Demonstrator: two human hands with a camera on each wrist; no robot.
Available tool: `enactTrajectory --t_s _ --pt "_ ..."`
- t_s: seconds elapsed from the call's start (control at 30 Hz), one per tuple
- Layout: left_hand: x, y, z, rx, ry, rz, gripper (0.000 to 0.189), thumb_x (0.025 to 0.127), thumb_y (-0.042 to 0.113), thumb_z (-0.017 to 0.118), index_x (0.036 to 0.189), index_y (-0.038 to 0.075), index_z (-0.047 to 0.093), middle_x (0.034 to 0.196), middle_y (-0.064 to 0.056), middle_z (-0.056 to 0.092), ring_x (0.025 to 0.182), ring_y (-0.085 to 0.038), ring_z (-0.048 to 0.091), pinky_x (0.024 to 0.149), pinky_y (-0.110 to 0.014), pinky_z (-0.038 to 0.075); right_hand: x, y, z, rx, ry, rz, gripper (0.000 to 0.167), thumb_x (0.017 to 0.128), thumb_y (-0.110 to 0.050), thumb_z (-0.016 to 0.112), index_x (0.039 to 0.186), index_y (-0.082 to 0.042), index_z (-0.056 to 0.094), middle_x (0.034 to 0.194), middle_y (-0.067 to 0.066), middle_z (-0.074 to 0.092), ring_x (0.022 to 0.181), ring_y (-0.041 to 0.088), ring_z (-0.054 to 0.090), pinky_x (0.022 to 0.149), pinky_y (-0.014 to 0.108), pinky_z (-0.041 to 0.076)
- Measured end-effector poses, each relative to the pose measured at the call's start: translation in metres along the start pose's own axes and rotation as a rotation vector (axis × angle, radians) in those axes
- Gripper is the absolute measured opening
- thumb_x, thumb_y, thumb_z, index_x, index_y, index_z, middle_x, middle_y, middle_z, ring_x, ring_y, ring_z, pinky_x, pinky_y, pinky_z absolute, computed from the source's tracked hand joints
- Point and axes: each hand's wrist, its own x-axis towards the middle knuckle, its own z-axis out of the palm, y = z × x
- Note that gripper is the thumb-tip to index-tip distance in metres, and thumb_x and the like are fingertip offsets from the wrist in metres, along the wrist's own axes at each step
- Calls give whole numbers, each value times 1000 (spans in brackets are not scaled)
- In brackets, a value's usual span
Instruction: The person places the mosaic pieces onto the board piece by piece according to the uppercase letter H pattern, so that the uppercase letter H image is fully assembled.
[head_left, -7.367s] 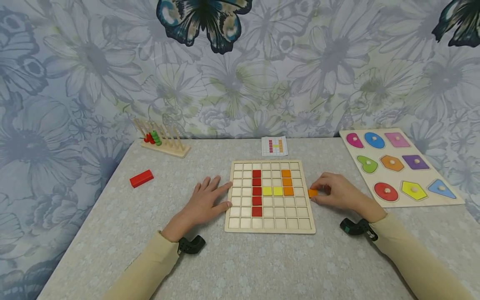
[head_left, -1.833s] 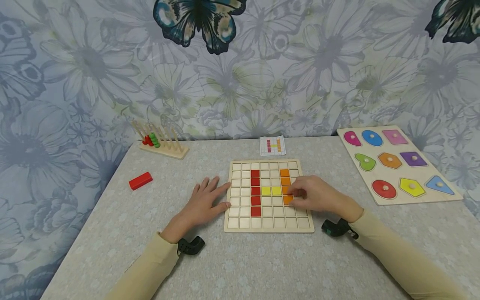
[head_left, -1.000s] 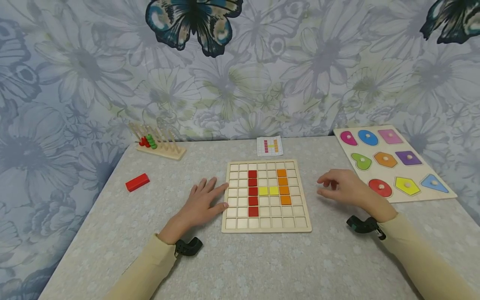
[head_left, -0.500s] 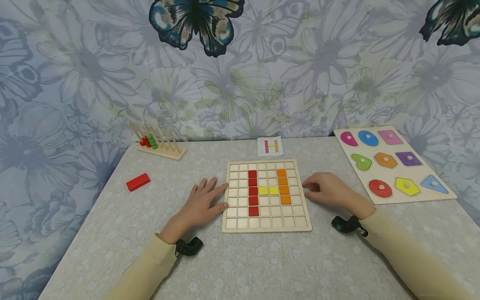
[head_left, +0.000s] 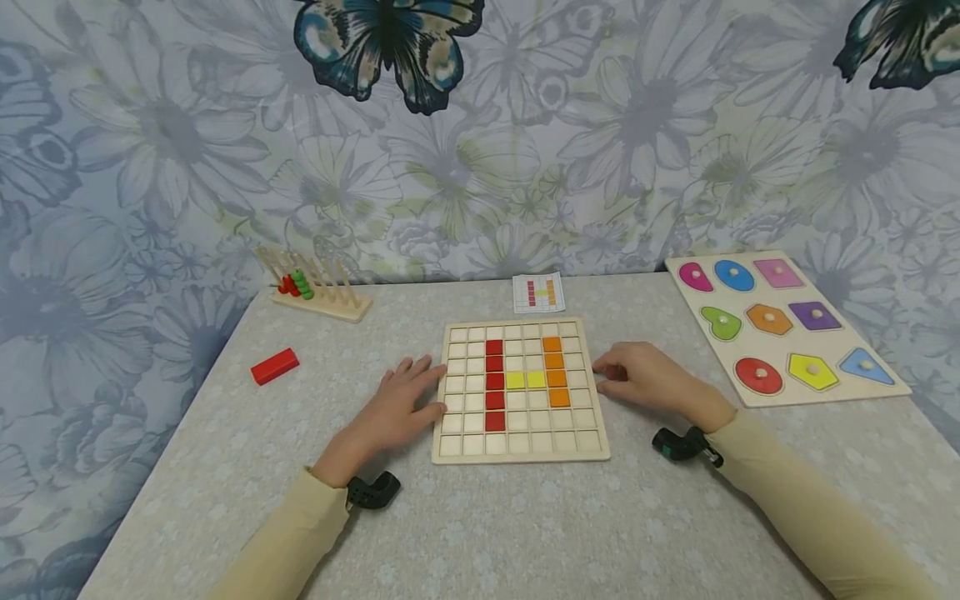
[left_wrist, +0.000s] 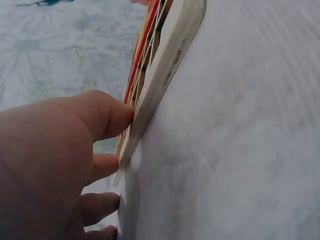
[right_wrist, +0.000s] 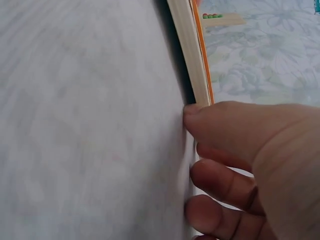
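In the head view a wooden grid board (head_left: 506, 444) lies in the middle of the table. It bears a column of several red tiles (head_left: 494, 381), two yellow tiles (head_left: 525, 380) and several orange tiles (head_left: 554, 362). Fingers spread, my left hand (head_left: 393, 410) touches the board's left edge; the left wrist view has the thumb (left_wrist: 117, 117) against that edge. My right hand (head_left: 652, 379) is at the right edge with loosely bent fingers. In the right wrist view its thumb (right_wrist: 202, 122) meets the board's side (right_wrist: 187, 47), and no tile shows between the fingers.
A pattern card (head_left: 537, 293) lies behind the board. To the right is a knobbed shape puzzle (head_left: 731, 301). A red block (head_left: 275, 367) lies at left, with a peg rack (head_left: 327, 309) holding red and green beads farther back. The table meets a flowered wall.
Since the oldest frame, one more orange tile is on the board. My right hand moved off the board, then to its right edge. Lately, board and both hands have shifted slightly left.
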Motion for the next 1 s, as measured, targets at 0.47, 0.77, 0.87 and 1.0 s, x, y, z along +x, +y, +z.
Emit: enactTrajectory --t_s 0.47,0.77,0.87,1.0 --pt "0 -1 -5 13 13 0 58 100 25 63 152 3 48 161 -29 36 152 -53 25 117 -74 19 6 -2 1 42 -10 -27 25 89 -12 78 112 -4 79 80 -2 66 67 6 48 61 22 43" --pt "1 -3 -7 -30 -11 -29 59 99 23 60 151 2 46 162 -27 35 153 -51 23 120 -71 18 6 1 7 122 22 -62 36 88 -11 78 123 -1 74 83 -3 66 69 4 47 63 21 43" --pt "1 -7 -10 -44 -12 -47 57 98 20 58 150 1 46 163 -26 35 154 -50 23 121 -67 22 9 -2 9 135 13 -75 39 89 -14 78 126 -1 73 83 -3 66 70 4 48 64 21 44" --pt "1 -11 -13 -66 -8 -71 55 98 18 59 149 2 48 163 -25 34 154 -50 21 120 -65 27 13 -8 11 163 -13 -77 45 91 -16 77 132 -2 68 82 -3 63 69 5 47 63 21 43"
